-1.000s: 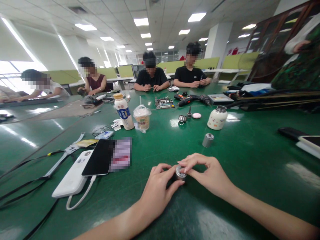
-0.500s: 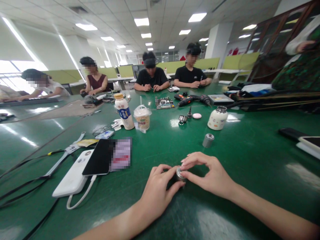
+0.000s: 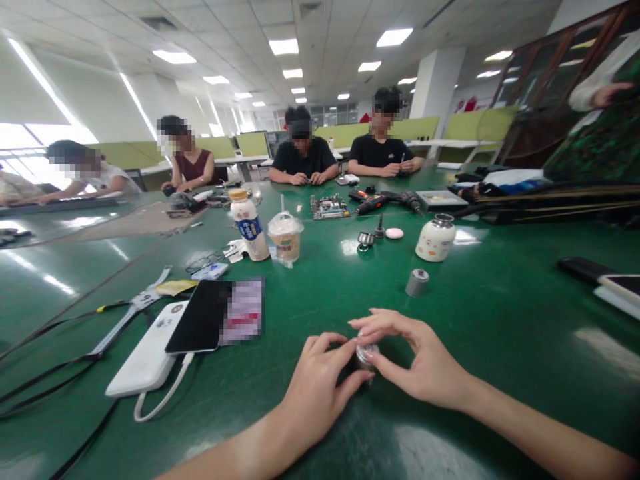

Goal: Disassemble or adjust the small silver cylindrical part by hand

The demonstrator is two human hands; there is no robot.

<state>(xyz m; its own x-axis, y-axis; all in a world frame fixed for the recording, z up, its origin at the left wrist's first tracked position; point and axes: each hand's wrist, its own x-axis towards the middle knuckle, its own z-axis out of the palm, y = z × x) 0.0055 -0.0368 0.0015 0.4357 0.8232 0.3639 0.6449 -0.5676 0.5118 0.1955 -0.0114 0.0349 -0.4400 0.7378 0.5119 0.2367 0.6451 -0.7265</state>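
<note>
A small silver metal cylinder stands low over the green table in front of me. My left hand is closed around its side, thumb at the near side and fingers at the far side. My right hand pinches the cylinder's top rim with thumb and fingertips, its fingers arched over it. Much of the cylinder is hidden by my fingers. Just beyond my right hand, a similar grey metal cylinder stands upright by itself.
At left, a white power bank lies partly under a black phone. Farther off stand a drink bottle, a plastic cup and a cream jar. A circuit board and power drills lie beyond. Several people sit around.
The cylinder and both hands have shifted slightly right and nearer. My right hand's fingers have turned left over the cylinder's top, and its thumb has moved along the rim.
</note>
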